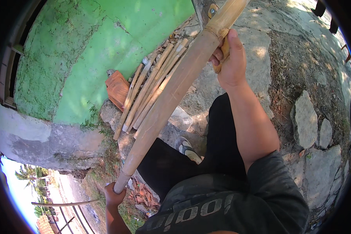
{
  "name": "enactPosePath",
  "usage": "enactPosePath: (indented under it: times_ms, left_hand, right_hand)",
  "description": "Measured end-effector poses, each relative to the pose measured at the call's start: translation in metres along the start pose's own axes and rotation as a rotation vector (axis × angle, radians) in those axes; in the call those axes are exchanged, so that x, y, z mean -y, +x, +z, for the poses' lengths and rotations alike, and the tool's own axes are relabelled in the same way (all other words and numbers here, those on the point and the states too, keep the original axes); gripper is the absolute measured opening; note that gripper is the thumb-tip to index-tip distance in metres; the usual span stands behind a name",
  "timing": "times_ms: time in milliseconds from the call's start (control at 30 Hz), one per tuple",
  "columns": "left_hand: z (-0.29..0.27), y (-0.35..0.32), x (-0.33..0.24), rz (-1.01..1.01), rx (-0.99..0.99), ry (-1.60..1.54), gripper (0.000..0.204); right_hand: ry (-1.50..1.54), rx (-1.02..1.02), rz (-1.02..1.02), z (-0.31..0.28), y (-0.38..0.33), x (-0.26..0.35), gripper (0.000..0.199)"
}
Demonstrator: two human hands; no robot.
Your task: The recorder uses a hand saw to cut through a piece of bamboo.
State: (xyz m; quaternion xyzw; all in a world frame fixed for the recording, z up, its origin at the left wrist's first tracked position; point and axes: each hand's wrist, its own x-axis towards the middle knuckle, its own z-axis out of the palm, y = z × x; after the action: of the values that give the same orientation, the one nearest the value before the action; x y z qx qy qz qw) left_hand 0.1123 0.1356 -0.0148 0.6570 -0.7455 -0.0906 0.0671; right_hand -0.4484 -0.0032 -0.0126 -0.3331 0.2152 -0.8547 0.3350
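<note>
While gripping long bamboo pole (pixel 171 89): my left hand (pixel 114 196) closed round lower end, right hand (pixel 231 58) clenched on wooden handle (pixel 223 52) against pole. Step: working upper section. Next: steady pole, firm pressure.

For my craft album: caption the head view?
Both hands, left and right, grip a long bamboo pole above stacked bamboo lengths.

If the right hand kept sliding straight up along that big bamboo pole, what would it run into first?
Probably the raised node ring on the bamboo pole, right above the right hand; beyond it the pole leaves the frame. Depth is hard to judge.
</note>
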Motion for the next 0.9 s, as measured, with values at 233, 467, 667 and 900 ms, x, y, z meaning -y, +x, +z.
enactPosePath:
  times_ms: [233, 467, 667, 900]
  left_hand:
    - [-0.005, 0.0, -0.025, -0.035, 0.131, -0.075, 0.023]
    - [-0.004, -0.002, -0.02, -0.074, 0.182, -0.054, 0.025]
    - [0.003, -0.003, -0.007, -0.118, 0.237, -0.068, 0.027]
    - [0.002, 0.001, -0.017, -0.099, 0.215, -0.093, 0.027]
  right_hand:
    - [-0.052, -0.12, 0.098, 0.001, -0.003, 0.006, 0.062]
    - [-0.04, -0.127, 0.129, -0.008, 0.002, 0.003, 0.059]
    - [-0.005, -0.066, 0.114, -0.011, 0.0, 0.003, 0.052]
    - [0.03, -0.073, 0.077, -0.007, 0.001, 0.002, 0.044]
